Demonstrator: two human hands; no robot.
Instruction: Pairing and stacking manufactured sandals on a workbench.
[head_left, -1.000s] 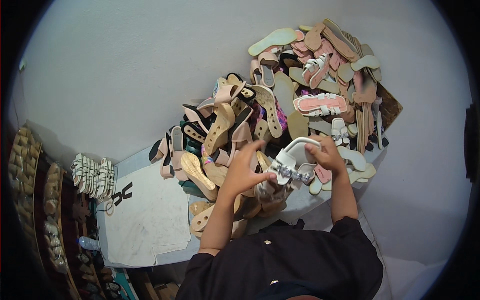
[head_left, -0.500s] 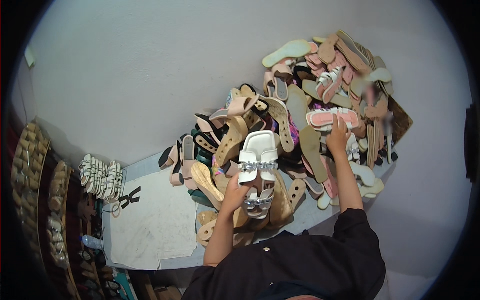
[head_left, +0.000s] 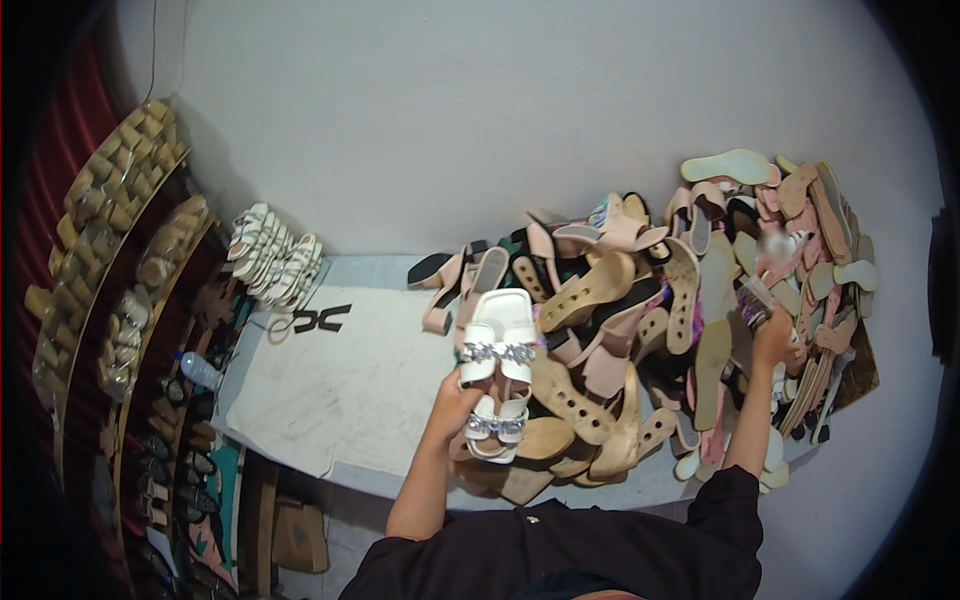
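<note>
My left hand (head_left: 457, 403) is closed on the side of a white square-toed sandal (head_left: 502, 312) with two bands of silvery stones. The sandal is raised in front of the near left part of a big heap of shoe parts. Over the right part of the heap, my right hand (head_left: 776, 338) has its fingers bent round a small silvery and purple piece (head_left: 755, 303), blurred and partly hidden. Near this hand lie a long tan insole (head_left: 712, 370) and a white-strapped sandal with a pink footbed (head_left: 778, 252), which is smeared.
Wooden wedge soles (head_left: 572, 402) and pale pink slides (head_left: 490, 272) fill the heap. A white sheet (head_left: 330, 390) covers the table's left part, with black cut pieces (head_left: 322, 319) on it. White sandals (head_left: 275, 255) stand beyond. Shelves hold bagged heels (head_left: 130, 155) and a plastic bottle (head_left: 198, 371).
The view has swung left, so the heap sits further right and lower. The pink sandal that was under my right hand no longer shows there. My left hand keeps the white sandal.
</note>
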